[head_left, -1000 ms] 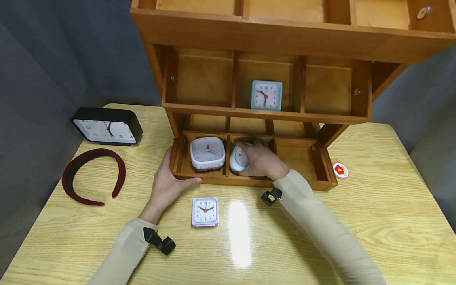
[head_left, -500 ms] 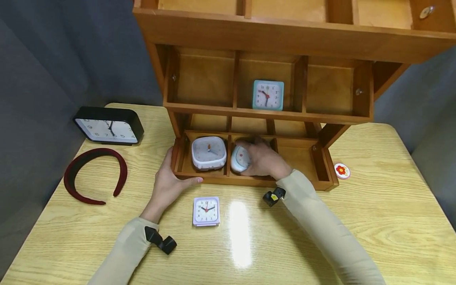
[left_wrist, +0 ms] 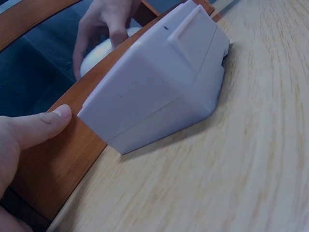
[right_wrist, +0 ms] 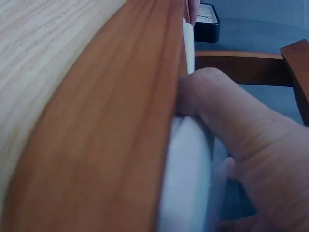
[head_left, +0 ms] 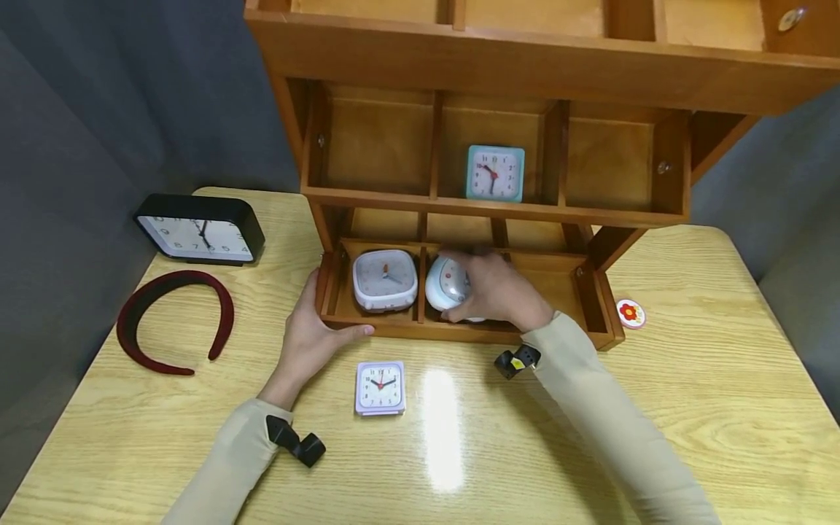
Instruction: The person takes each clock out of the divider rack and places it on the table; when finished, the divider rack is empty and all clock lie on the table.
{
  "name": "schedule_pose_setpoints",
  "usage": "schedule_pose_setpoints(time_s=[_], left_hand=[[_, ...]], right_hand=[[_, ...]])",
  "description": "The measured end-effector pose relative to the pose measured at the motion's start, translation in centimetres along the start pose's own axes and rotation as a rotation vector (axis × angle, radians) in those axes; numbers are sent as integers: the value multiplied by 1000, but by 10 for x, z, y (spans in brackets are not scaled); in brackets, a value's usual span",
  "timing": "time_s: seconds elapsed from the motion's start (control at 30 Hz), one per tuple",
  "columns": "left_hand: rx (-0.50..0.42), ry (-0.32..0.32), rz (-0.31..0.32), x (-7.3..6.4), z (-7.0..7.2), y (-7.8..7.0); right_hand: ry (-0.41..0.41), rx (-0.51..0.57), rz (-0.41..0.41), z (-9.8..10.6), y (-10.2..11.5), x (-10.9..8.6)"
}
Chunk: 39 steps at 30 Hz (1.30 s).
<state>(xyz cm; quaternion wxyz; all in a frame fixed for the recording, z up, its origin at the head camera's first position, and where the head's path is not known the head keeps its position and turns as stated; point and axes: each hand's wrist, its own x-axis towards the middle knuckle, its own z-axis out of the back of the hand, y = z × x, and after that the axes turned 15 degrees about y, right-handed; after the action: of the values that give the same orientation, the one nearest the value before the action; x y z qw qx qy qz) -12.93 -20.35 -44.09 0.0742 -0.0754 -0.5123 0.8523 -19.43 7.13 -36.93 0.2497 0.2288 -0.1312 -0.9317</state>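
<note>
In the head view, my right hand point(head_left: 495, 288) grips a rounded white and pale blue alarm clock point(head_left: 448, 281) in the middle compartment of the lowest drawer point(head_left: 394, 329). Its fingers cover the clock's far and right side; the thumb is at the near edge. My left hand point(head_left: 308, 343) rests against the drawer's front left corner, thumb straight along the front, its other fingers along the left side. A white rounded-square clock point(head_left: 384, 279) lies in the left compartment. On the table before the drawer sits a small lilac square clock point(head_left: 380, 388), large in the left wrist view.
A teal square clock point(head_left: 495, 173) sits in the drawer above point(head_left: 367, 197), which juts out over the lowest one. At left are a black desk clock point(head_left: 200, 229) and a dark red headband point(head_left: 226, 313). A round flower badge point(head_left: 631, 313) lies right of the drawer.
My right hand has shifted slightly right, and the rounded clock has turned in its compartment, showing more of its glossy face. My left hand stays at the drawer corner.
</note>
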Motion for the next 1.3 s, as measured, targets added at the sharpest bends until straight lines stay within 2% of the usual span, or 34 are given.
schedule_pose_setpoints(time_s=[0.23,0.47,0.67,0.93,1.13,1.3], left_hand=[[-4,1,1,0,0,-1],[1,-3,-3,0,0,-1],[-9,2,-6,1,0,0],[-7,7,-10,2,0,1],[-2,9,-6,1,0,0],[-9,3,-2,1,1,1]], right_hand=[[-82,-11,85,11,4,-17],[-153,-87,168,11,14,-45],[-144,-115,156,4,27,-63],[-136,-102,145,-14,39,-86],[-133,-111,177,-24,43,-96],[-85,-92,148,-31,46,-103]])
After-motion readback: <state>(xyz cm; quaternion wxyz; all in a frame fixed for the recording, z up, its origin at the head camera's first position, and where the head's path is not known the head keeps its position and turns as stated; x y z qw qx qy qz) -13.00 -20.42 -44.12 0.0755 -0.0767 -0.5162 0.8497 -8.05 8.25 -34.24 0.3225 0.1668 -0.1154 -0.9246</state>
